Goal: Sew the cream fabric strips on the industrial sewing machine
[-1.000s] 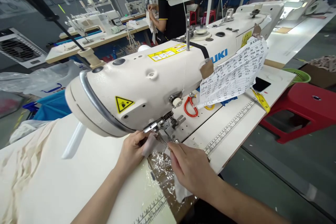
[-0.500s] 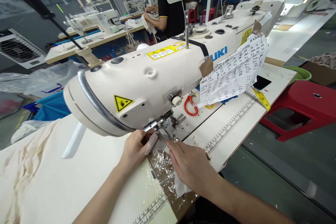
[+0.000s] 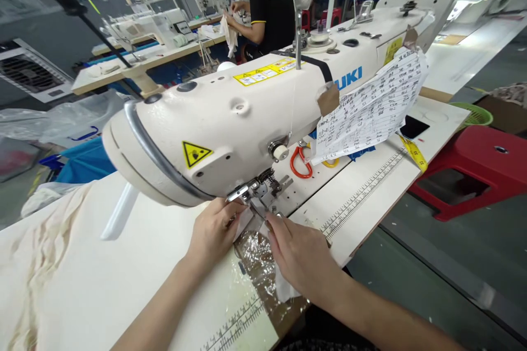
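A cream industrial sewing machine [image 3: 247, 115] lies across the white table [image 3: 102, 274]. Under its needle area [image 3: 259, 197] sits a small strip of white fabric [image 3: 245, 222]. My left hand [image 3: 214, 230] is curled at the left of the presser foot, fingers pinching that fabric. My right hand [image 3: 300, 255] lies flat on the fabric at the right, fingers stretched toward the needle. More white cloth shows under my right palm [image 3: 284, 288], beside a patch of brown tape and clear film [image 3: 257, 260].
A handwritten paper sheet [image 3: 370, 107] is taped to the machine. Orange-handled scissors [image 3: 300, 162] and a yellow tape measure [image 3: 415, 154] lie behind. Cream cloth [image 3: 37, 252] piles at left. A red stool [image 3: 473, 167] stands at right. Another person [image 3: 263, 11] works at a far table.
Both hands have crept slightly toward the needle, and the fabric strip has flattened under the presser foot. The camera view has shifted a little.
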The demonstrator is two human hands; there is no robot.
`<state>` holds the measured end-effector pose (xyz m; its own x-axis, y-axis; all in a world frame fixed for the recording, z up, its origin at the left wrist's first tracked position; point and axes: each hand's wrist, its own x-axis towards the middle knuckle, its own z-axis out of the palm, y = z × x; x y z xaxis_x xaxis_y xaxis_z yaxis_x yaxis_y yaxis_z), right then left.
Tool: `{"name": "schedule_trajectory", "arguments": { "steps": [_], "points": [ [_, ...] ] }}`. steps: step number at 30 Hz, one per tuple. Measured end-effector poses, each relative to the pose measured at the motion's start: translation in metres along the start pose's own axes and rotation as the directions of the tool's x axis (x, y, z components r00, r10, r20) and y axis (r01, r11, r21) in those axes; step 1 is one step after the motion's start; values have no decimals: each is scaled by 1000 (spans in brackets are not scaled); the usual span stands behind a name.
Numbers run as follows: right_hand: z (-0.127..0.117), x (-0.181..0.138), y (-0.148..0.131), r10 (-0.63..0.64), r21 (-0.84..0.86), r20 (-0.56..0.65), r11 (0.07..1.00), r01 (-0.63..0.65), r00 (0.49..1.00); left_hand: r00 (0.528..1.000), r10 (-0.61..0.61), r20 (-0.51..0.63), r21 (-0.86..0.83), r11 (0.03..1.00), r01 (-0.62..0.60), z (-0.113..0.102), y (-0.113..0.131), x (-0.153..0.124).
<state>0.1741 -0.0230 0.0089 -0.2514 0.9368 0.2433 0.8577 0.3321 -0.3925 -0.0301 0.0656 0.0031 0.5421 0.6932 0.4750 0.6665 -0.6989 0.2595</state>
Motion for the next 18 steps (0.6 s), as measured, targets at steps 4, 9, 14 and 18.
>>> {"name": "schedule_trajectory", "arguments": {
  "steps": [4,9,14,18],
  "points": [
    [-19,-30,2,65,262,41,962,-73,997,985,162,65,102,980,-169,-10,13,-3],
    [-35,-87,9,102,515,218,833,-203,971,980,145,133,272,946,-177,-12,34,-7],
    [-29,-112,14,113,483,259,844,-231,959,988,71,141,350,929,-117,-1,45,-11],
    [-30,-113,15,76,510,204,843,-172,976,991,71,115,337,935,-106,4,48,-20]
  ]
}}
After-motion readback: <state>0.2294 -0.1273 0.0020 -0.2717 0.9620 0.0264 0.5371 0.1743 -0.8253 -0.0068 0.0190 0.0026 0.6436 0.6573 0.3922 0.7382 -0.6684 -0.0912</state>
